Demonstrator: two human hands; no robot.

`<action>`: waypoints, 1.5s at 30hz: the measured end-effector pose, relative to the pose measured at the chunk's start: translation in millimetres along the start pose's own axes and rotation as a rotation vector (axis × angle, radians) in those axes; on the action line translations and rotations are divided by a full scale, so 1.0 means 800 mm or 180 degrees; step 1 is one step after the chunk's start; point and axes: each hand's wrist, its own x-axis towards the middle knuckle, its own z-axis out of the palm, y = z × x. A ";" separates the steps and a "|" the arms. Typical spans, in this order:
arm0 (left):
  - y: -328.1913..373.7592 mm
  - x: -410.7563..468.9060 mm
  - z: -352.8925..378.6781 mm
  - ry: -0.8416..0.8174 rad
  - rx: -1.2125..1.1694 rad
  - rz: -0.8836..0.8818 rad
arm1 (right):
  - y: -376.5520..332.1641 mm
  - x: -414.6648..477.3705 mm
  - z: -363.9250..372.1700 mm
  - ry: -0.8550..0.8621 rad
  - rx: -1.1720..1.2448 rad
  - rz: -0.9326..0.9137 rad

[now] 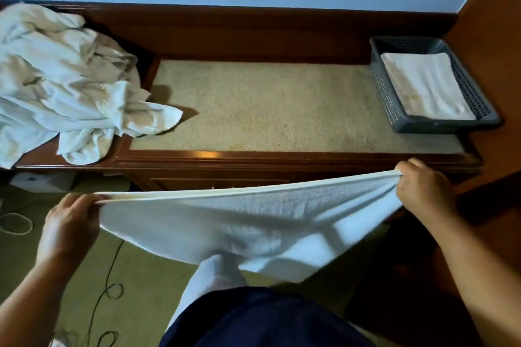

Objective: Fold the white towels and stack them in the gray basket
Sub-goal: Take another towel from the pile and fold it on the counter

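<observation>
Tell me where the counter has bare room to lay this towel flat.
The beige inset panel is bare across its middle, between the heap of unfolded towels on the left and the gray basket on the right. The left end is crowded: the heap spills over the panel's corner. The basket holds a folded towel.

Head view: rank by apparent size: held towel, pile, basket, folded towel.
1. held towel and pile: look alike, and the held towel is nearer the camera, so unranked.
2. basket
3. folded towel, inside the basket

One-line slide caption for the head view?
Left hand and right hand stretch a white towel; a folded towel lies in the gray basket.
</observation>
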 end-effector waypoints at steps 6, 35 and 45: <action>0.054 0.071 -0.025 0.0416 0.0001 0.0230 | 0.046 0.076 0.035 -0.0073 0.0283 0.0199; 0.233 0.774 0.093 0.0428 -0.3243 -0.2688 | -0.003 0.705 0.101 0.0098 0.1263 0.1635; 0.249 0.807 0.214 0.0325 -0.2392 -0.2755 | 0.008 0.747 0.227 -0.0333 0.1356 0.1747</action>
